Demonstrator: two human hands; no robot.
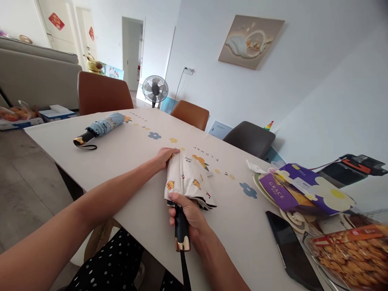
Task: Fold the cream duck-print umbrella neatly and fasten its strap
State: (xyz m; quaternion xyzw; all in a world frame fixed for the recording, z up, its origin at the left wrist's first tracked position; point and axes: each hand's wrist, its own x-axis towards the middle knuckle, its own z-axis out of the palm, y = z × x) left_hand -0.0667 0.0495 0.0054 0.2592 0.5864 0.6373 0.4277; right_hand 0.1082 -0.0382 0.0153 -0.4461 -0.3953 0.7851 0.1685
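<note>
Right grip (189, 212) closed around umbrella (184, 178), left (166, 156) touching

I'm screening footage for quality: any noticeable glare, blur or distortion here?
Head view: wide-angle stretching at the right edge, where the cookies look softer; head view: pale brightness on the wall above the fan; head view: the white patterned umbrella looks fairly sharp.

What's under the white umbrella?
Around the white umbrella, the pale tablecloth shows, with a printed orange flower by its far end. The cloth directly beneath is covered, so any print there can't be seen, nor whether the umbrella touches it.
</note>
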